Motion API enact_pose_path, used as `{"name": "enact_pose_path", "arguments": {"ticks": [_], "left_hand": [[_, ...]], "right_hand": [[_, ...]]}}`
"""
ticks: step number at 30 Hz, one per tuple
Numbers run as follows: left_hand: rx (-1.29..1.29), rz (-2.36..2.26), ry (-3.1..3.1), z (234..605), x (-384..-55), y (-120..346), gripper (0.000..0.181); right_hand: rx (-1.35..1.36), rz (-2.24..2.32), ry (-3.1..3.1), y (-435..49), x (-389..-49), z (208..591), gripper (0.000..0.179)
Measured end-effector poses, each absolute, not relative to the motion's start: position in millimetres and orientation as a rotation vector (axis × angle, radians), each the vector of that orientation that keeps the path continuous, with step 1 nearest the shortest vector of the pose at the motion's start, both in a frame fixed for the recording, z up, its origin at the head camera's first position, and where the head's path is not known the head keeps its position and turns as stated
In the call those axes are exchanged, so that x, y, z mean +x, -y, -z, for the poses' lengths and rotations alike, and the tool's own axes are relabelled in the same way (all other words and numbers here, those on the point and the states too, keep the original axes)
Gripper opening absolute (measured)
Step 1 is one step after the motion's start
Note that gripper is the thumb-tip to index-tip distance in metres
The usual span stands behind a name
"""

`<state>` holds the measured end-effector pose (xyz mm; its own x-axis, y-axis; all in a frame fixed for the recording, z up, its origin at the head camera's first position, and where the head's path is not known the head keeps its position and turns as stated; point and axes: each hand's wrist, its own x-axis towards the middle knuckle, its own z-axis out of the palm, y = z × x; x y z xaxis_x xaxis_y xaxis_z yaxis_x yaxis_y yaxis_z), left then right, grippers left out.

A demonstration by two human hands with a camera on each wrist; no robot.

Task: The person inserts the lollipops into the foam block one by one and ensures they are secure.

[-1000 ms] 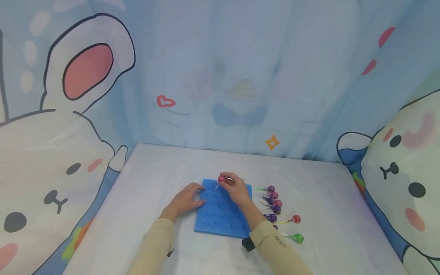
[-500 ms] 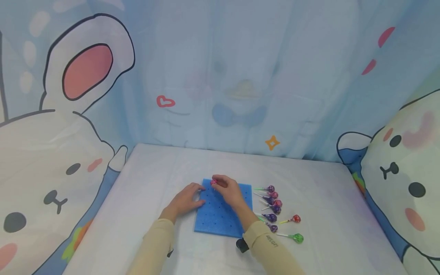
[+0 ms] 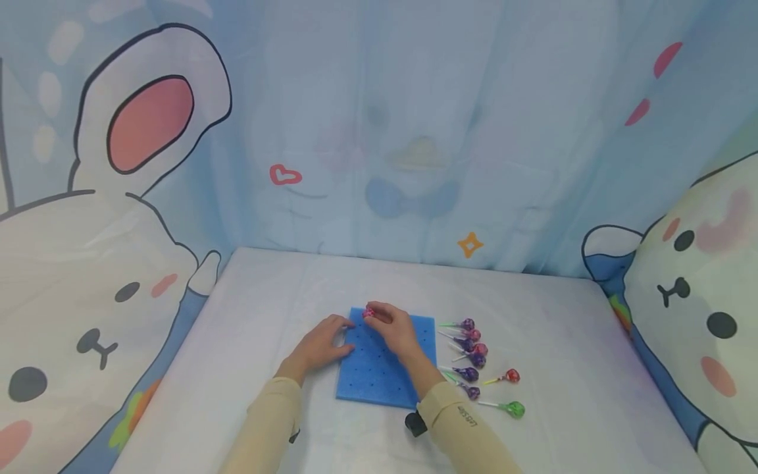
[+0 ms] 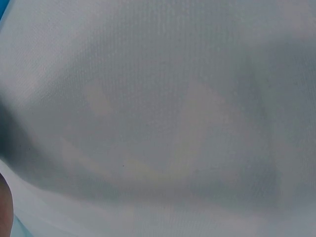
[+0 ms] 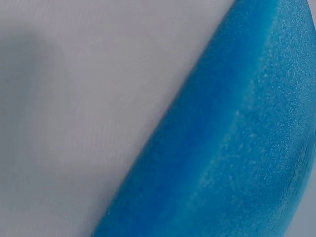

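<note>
A blue foam board with rows of small holes lies flat on the table. My right hand is over its far left part and pinches a pink lollipop by the wrapped head; the stick is hidden in the head view. At the board's left edge rests my left hand, thumb and fingers spread along the edge with nothing held. The right wrist view is filled by the thick edge of the foam board. Only the tablecloth and a bit of skin show in the left wrist view.
Right of the board lie several wrapped lollipops, with a purple lollipop among them. Farther right are a red lollipop and a green lollipop. A printed curtain hangs behind the white-covered table.
My right hand has moved slightly left and down with the pink lollipop, bringing it from above the board's far edge to its far left part. The left hand stays in place.
</note>
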<state>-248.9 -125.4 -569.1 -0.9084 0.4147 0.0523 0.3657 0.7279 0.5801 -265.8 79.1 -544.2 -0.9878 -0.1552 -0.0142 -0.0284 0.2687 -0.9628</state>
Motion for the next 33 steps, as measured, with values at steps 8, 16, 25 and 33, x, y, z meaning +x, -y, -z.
{"name": "enact_pose_path", "arguments": {"ticks": [8,16,25,33], "left_hand": [[0.632,-0.916,-2.840,563.0,-245.6,124.5,0.046],[0.616,-0.915,-2.839,562.3,-245.8,124.4,0.045],[0.611,-0.929,-2.822,560.1,-242.4,124.4,0.045],[0.650,-0.922,-2.830,562.1,-242.7,125.2,0.045]], "right_hand": [[-0.182,1.827,-2.426,-79.5,-262.4,540.8,0.038],[-0.142,1.865,-2.390,-86.0,-261.3,539.4,0.047],[-0.042,1.915,-2.412,-111.4,-256.6,527.8,0.045],[0.006,1.830,-2.512,-150.6,-255.5,521.8,0.051]]}}
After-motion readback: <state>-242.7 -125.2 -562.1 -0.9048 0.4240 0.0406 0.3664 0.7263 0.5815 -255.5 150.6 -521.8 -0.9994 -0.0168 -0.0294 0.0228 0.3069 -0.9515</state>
